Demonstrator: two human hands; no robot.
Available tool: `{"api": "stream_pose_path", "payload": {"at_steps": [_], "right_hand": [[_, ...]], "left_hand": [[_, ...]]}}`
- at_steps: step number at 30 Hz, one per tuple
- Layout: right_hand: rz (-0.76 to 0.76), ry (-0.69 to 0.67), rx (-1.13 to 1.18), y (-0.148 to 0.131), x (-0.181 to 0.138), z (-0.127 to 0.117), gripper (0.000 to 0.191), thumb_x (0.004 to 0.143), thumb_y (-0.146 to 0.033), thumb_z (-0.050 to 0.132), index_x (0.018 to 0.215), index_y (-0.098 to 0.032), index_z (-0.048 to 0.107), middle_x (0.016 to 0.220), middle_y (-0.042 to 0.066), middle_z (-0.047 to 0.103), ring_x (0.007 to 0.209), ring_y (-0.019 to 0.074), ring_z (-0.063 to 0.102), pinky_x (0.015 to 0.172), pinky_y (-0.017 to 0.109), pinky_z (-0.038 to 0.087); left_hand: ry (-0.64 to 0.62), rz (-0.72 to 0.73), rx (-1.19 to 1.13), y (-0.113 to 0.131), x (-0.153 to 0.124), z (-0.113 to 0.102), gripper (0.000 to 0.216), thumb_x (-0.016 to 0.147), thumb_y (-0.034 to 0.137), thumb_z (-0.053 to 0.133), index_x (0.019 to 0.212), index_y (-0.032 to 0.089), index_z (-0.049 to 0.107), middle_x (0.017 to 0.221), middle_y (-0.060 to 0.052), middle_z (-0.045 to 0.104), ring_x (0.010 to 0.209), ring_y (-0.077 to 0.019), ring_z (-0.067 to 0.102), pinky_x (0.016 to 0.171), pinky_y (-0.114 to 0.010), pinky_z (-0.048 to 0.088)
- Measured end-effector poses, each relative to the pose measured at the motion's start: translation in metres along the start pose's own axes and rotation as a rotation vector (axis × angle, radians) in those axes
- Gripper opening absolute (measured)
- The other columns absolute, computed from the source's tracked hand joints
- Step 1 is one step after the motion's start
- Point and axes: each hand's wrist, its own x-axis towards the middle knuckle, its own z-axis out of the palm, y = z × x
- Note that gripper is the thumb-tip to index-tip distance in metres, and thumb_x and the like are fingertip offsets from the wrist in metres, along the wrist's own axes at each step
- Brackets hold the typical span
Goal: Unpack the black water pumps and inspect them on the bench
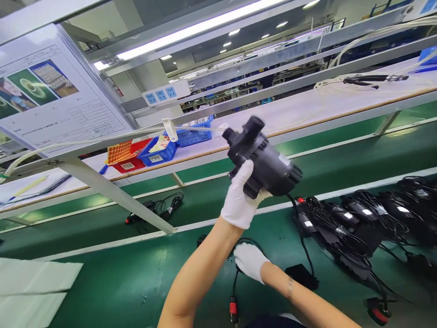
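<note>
My left hand (239, 200), in a white glove, is raised above the green belt and closed around a black pump (264, 159). The pump is tilted, with its round ports pointing up and left. A black cable (302, 241) hangs from the pump down to the belt. My right hand (251, 260), also in a white glove, is lower and close to the belt, with its fingers curled around a black cable. That cable runs down to a red connector (233, 310) near the bottom edge.
Several black pumps with coiled cables (362, 218) lie on the green belt (112, 282) at right. White foam sheets (30, 287) lie at lower left. A slanted metal strut (116, 193) crosses at left. The shelf behind holds blue bins (160, 152), a red tray (124, 157) and a power strip (160, 94).
</note>
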Motion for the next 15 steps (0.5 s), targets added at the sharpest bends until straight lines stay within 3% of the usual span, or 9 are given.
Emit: {"api": "stream_pose_path", "payload": {"at_steps": [2, 3, 5, 6, 7, 8, 11, 13, 15], "right_hand": [[-0.071, 0.063, 0.090, 0.009, -0.050, -0.010, 0.027, 0.100, -0.030, 0.053, 0.083, -0.023, 0.073, 0.083, 0.003, 0.075, 0.082, 0.0213, 0.072, 0.077, 0.031, 0.058], [-0.063, 0.275, 0.263, 0.016, -0.073, -0.018, 0.035, 0.102, -0.034, 0.048, 0.078, -0.026, 0.072, 0.077, 0.003, 0.074, 0.075, 0.0204, 0.071, 0.072, 0.030, 0.058], [0.197, 0.956, 0.501, 0.030, -0.107, -0.038, 0.034, 0.101, -0.047, 0.047, 0.094, -0.027, 0.074, 0.094, 0.007, 0.077, 0.090, 0.0255, 0.072, 0.082, 0.037, 0.061], [0.276, 1.096, 0.566, 0.036, -0.117, -0.049, 0.036, 0.097, -0.052, 0.053, 0.110, -0.025, 0.072, 0.110, 0.009, 0.076, 0.103, 0.0281, 0.071, 0.089, 0.039, 0.060], [0.327, 1.123, 0.612, 0.042, -0.122, -0.059, 0.045, 0.093, -0.056, 0.057, 0.121, -0.023, 0.069, 0.115, 0.010, 0.075, 0.107, 0.0290, 0.071, 0.091, 0.040, 0.060], [0.348, 1.049, 0.651, 0.045, -0.124, -0.068, 0.052, 0.090, -0.059, 0.059, 0.125, -0.021, 0.068, 0.109, 0.009, 0.076, 0.101, 0.0282, 0.073, 0.084, 0.038, 0.062], [0.328, 0.754, 0.671, 0.050, -0.127, -0.086, 0.040, 0.089, -0.059, 0.056, 0.094, -0.024, 0.074, 0.066, -0.001, 0.071, 0.054, 0.0182, 0.067, 0.049, 0.025, 0.056], [0.307, 0.821, 0.563, 0.050, -0.134, -0.093, 0.039, 0.092, -0.058, 0.056, 0.076, -0.025, 0.071, 0.059, -0.005, 0.068, 0.043, 0.0136, 0.061, 0.040, 0.020, 0.050], [0.199, 0.941, 0.387, 0.047, -0.146, -0.099, 0.040, 0.096, -0.057, 0.057, 0.075, -0.026, 0.071, 0.064, -0.005, 0.072, 0.047, 0.0115, 0.065, 0.044, 0.016, 0.052]], "left_hand": [[0.095, -0.083, -0.105, -0.016, 0.004, -0.025, 0.038, 0.093, 0.044, 0.067, 0.119, 0.017, 0.069, 0.129, -0.013, 0.070, 0.124, -0.0404, 0.063, 0.095, -0.069, 0.058], [0.141, -0.123, -0.165, -0.025, 0.006, -0.036, 0.039, 0.094, 0.047, 0.065, 0.120, 0.017, 0.069, 0.128, -0.014, 0.070, 0.120, -0.0396, 0.065, 0.093, -0.069, 0.058], [0.207, -0.200, -0.298, -0.043, 0.007, -0.053, 0.044, 0.095, 0.052, 0.060, 0.121, 0.017, 0.068, 0.125, -0.016, 0.070, 0.114, -0.0381, 0.067, 0.091, -0.067, 0.059], [0.229, -0.234, -0.370, -0.053, 0.006, -0.058, 0.047, 0.095, 0.054, 0.059, 0.121, 0.016, 0.068, 0.123, -0.016, 0.070, 0.112, -0.0373, 0.068, 0.091, -0.064, 0.059], [0.246, -0.267, -0.445, -0.063, 0.004, -0.062, 0.049, 0.095, 0.056, 0.059, 0.119, 0.015, 0.068, 0.121, -0.016, 0.071, 0.111, -0.0364, 0.068, 0.091, -0.061, 0.060], [0.262, -0.299, -0.516, -0.073, 0.001, -0.064, 0.050, 0.093, 0.058, 0.060, 0.117, 0.014, 0.069, 0.118, -0.017, 0.071, 0.109, -0.0352, 0.068, 0.091, -0.058, 0.060], [0.302, -0.340, -0.724, -0.101, -0.010, -0.065, 0.044, 0.090, 0.055, 0.067, 0.106, 0.015, 0.070, 0.105, -0.013, 0.071, 0.096, -0.0279, 0.068, 0.087, -0.046, 0.060], [0.335, -0.349, -0.852, -0.115, -0.019, -0.063, 0.037, 0.090, 0.050, 0.070, 0.101, 0.015, 0.069, 0.095, -0.010, 0.067, 0.085, -0.0227, 0.064, 0.080, -0.038, 0.058], [0.389, -0.382, -0.965, -0.124, -0.029, -0.058, 0.037, 0.091, 0.051, 0.067, 0.097, 0.014, 0.067, 0.087, -0.008, 0.061, 0.078, -0.0198, 0.058, 0.072, -0.033, 0.056]]}}
